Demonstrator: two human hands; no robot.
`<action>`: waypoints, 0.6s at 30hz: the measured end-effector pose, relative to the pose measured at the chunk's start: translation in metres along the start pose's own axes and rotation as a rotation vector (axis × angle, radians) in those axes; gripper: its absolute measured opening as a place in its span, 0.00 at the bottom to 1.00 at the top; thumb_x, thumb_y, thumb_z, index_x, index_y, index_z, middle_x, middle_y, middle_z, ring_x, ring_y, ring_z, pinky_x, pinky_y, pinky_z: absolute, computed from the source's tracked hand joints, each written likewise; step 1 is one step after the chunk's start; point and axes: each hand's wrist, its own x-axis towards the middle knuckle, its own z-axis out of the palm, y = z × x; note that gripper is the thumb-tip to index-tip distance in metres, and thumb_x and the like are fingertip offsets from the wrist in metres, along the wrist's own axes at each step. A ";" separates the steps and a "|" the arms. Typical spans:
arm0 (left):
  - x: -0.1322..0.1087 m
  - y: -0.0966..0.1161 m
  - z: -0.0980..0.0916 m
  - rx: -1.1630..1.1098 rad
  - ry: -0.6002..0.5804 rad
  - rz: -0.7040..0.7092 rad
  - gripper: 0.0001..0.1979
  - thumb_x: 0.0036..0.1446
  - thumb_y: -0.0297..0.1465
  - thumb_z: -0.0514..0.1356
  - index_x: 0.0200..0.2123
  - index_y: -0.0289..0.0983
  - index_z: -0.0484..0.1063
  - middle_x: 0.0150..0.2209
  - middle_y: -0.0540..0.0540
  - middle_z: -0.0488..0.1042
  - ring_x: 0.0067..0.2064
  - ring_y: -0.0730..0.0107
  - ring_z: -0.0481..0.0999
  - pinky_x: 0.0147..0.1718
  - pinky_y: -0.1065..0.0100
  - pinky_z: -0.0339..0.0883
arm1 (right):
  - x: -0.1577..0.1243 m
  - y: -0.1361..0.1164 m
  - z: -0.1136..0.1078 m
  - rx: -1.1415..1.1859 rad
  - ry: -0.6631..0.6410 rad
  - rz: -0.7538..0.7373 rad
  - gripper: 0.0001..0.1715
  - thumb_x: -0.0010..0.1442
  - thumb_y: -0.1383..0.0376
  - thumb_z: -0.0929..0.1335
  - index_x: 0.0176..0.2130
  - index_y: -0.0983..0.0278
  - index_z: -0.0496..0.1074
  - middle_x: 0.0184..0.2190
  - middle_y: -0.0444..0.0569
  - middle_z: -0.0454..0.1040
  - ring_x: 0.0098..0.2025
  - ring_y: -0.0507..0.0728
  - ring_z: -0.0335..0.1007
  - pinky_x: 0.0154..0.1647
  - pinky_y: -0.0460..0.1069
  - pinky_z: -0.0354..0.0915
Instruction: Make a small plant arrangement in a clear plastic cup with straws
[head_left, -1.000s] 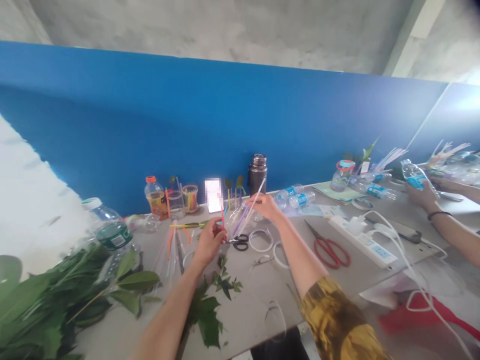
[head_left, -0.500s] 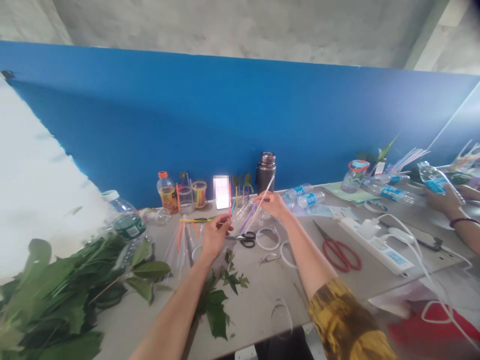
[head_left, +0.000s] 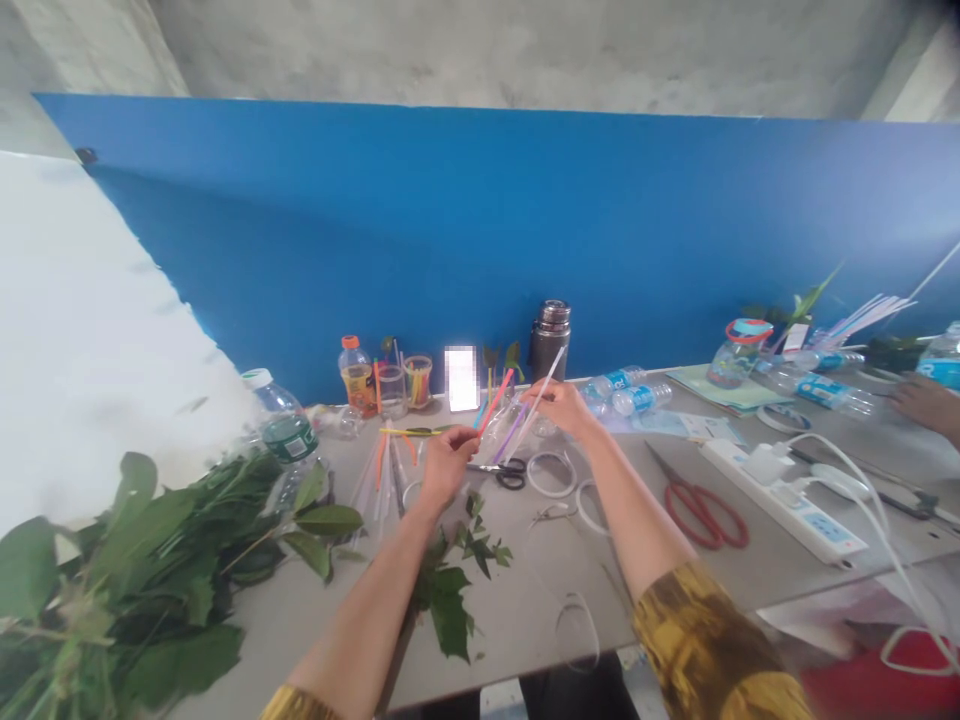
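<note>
My left hand (head_left: 448,468) is closed on the lower end of a red straw (head_left: 496,400), which leans up to the right. In the fingers of my right hand (head_left: 564,406) is a whitish straw (head_left: 553,368), slanting up to the right. A purple straw (head_left: 513,432) lies close beside those fingers; whether it is also held I cannot tell. Black-handled scissors (head_left: 512,474) rest on the table just below, between my hands. To their right are a white tape roll (head_left: 552,492) and small pliers-like snips (head_left: 553,512). Clear plastic shows behind the straws, partly hidden.
A heap of green leaves (head_left: 157,560) covers the left side. Behind stand an orange-capped bottle (head_left: 358,378), a cup of straw pieces (head_left: 418,385) and a thermos (head_left: 552,335). Red-handled scissors (head_left: 705,512) and a power strip (head_left: 780,500) lie right. A co-worker's hand (head_left: 926,400) is far right.
The red straw has gone from upright to leaning right. My view has swung a little left, shifting everything rightward. The co-worker's hand and bottle are now mostly at the frame's edge.
</note>
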 end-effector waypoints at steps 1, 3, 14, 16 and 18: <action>0.001 -0.002 0.000 0.005 -0.007 0.006 0.07 0.44 0.28 0.65 0.30 0.36 0.81 0.23 0.50 0.77 0.26 0.70 0.73 0.28 0.70 0.66 | 0.000 -0.001 0.000 -0.005 -0.002 0.002 0.16 0.53 0.54 0.73 0.34 0.62 0.84 0.39 0.52 0.78 0.40 0.59 0.73 0.42 0.52 0.69; 0.002 -0.005 0.000 0.016 -0.012 0.024 0.06 0.44 0.28 0.65 0.29 0.36 0.81 0.24 0.49 0.78 0.27 0.70 0.73 0.29 0.70 0.66 | 0.000 -0.002 0.001 -0.010 -0.002 0.007 0.16 0.53 0.54 0.73 0.35 0.62 0.84 0.39 0.52 0.78 0.39 0.59 0.73 0.41 0.52 0.69; -0.002 -0.001 0.004 -0.045 -0.002 -0.013 0.05 0.43 0.30 0.68 0.27 0.36 0.81 0.22 0.49 0.76 0.24 0.72 0.70 0.27 0.70 0.64 | 0.000 -0.001 0.001 0.053 0.018 0.018 0.14 0.52 0.56 0.74 0.33 0.62 0.84 0.38 0.51 0.78 0.40 0.59 0.74 0.42 0.52 0.68; -0.002 -0.002 0.003 -0.050 -0.002 -0.019 0.06 0.43 0.30 0.68 0.28 0.36 0.82 0.22 0.49 0.76 0.24 0.72 0.69 0.27 0.70 0.64 | 0.000 -0.001 0.001 0.066 0.020 0.028 0.15 0.52 0.55 0.74 0.34 0.63 0.83 0.38 0.51 0.78 0.40 0.59 0.74 0.42 0.52 0.68; -0.002 -0.003 0.003 -0.056 0.001 -0.026 0.07 0.43 0.31 0.67 0.29 0.36 0.82 0.22 0.49 0.76 0.24 0.72 0.70 0.27 0.70 0.65 | -0.001 -0.002 0.002 0.069 0.025 0.042 0.15 0.53 0.54 0.74 0.34 0.63 0.83 0.38 0.51 0.78 0.40 0.59 0.75 0.43 0.52 0.68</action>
